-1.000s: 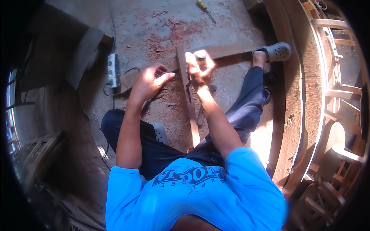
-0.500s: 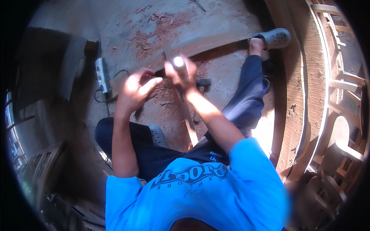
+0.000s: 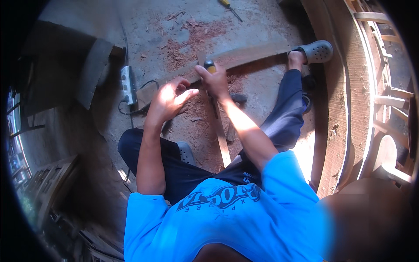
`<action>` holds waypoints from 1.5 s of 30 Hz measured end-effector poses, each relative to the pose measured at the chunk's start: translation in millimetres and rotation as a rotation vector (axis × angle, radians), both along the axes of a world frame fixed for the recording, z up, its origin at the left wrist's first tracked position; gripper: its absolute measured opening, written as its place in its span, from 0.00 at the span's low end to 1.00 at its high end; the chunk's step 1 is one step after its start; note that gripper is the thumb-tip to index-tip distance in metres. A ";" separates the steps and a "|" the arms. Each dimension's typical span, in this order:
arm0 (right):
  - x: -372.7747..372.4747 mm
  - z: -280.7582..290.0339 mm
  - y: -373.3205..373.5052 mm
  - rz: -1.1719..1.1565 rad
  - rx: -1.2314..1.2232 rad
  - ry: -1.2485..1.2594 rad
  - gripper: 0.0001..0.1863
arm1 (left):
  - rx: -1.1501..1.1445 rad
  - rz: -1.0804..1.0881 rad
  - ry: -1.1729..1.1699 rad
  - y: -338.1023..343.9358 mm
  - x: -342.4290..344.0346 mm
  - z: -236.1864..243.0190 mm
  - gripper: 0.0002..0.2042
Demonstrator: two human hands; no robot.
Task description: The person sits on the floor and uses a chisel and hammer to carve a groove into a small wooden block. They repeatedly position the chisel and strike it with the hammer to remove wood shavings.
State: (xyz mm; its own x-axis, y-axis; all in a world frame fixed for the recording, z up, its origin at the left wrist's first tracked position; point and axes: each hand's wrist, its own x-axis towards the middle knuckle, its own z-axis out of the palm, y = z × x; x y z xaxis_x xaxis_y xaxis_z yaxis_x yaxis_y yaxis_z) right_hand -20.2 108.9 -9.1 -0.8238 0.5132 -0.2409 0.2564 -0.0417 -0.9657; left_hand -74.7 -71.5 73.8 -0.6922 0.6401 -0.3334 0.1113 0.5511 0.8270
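My right hand (image 3: 215, 84) is closed around a yellow-and-black handle (image 3: 211, 67) whose end points up; the tool's working end is hidden below my fist, so its kind is not shown. Under that hand a narrow wooden strip (image 3: 222, 146) runs toward my lap and crosses a long wooden board (image 3: 257, 52) lying on the floor. Just left of the handle hovers my left hand (image 3: 166, 101), its fingers bent and its thumb apart from them. I see nothing in its grasp. A dark block-like object (image 3: 238, 98) lies right of my right wrist.
Wood shavings (image 3: 179, 56) cover the floor beyond the board. A white power strip (image 3: 127, 85) with a cable stands left. At the far side lies a yellow-handled screwdriver (image 3: 230, 8). A thick timber slab (image 3: 336, 109) and wooden frames (image 3: 390, 102) line the right.
The whole view has shifted slightly, bringing more of the screwdriver into sight. The handle in my right hand, bright and blurred before, now shows clearly. Both hands keep nearly the same places.
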 end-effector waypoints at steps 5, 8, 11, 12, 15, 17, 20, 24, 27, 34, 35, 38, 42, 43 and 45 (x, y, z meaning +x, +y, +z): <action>-4.4 -0.3 -3.8 -0.094 0.153 -0.068 0.21 | 0.013 -0.012 -0.048 -0.4 2.9 0.6 0.25; -5.6 -0.3 -13.0 -0.143 0.236 -0.114 0.22 | 0.069 -0.040 -0.006 -0.6 3.7 2.9 0.21; -4.9 0.0 -11.8 0.052 -0.170 -0.173 0.19 | 0.015 -0.041 0.000 -1.4 1.9 3.1 0.21; -5.8 -0.3 -10.3 -0.025 0.013 -0.106 0.19 | -0.020 -0.028 0.000 -2.2 2.3 2.9 0.21; -5.0 2.9 -7.0 -0.203 0.320 -0.071 0.18 | 0.000 -0.036 0.043 -4.9 3.8 3.5 0.21; -3.8 6.0 -3.0 -0.005 0.004 -0.136 0.18 | 0.011 -0.051 0.030 -5.9 3.5 4.1 0.21; -0.9 6.9 -6.5 0.035 -0.046 -0.180 0.18 | 0.021 -0.051 0.031 -6.7 1.9 4.7 0.21; 2.3 4.7 -17.9 -0.200 0.230 -0.109 0.20 | 0.016 -0.013 -0.033 -8.4 1.0 7.9 0.21; 5.6 7.8 -15.2 -0.221 0.160 -0.103 0.19 | 0.014 -0.040 0.046 -8.5 1.1 9.1 0.21; 36.0 52.5 10.4 -0.152 -0.100 0.149 0.12 | 0.027 -0.035 0.050 -12.3 6.4 12.7 0.20; 34.6 56.6 12.5 -0.162 -0.121 0.258 0.12 | 0.026 -0.032 0.076 -11.4 6.6 13.1 0.20; 27.0 59.5 10.7 -0.226 -0.236 0.263 0.12 | 0.016 -0.063 0.096 -7.6 8.7 14.1 0.20; 8.2 48.0 -2.9 -0.225 0.049 0.147 0.14 | 0.032 -0.065 0.056 -3.2 11.6 14.1 0.21; 5.6 46.2 -4.1 -0.197 0.092 0.098 0.13 | 0.033 -0.053 0.043 -2.9 11.8 13.4 0.22; 3.9 43.7 -6.7 -0.182 0.130 0.167 0.13 | 0.031 -0.033 0.014 -3.0 10.4 11.7 0.23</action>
State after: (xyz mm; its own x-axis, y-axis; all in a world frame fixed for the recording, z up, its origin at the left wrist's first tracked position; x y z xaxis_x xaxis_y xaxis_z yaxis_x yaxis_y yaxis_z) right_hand -16.2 102.2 34.6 -0.7379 0.6742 -0.0314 0.0925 0.0548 -0.9942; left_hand -64.3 -74.5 85.5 -0.6750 0.6725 -0.3036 0.1402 0.5209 0.8420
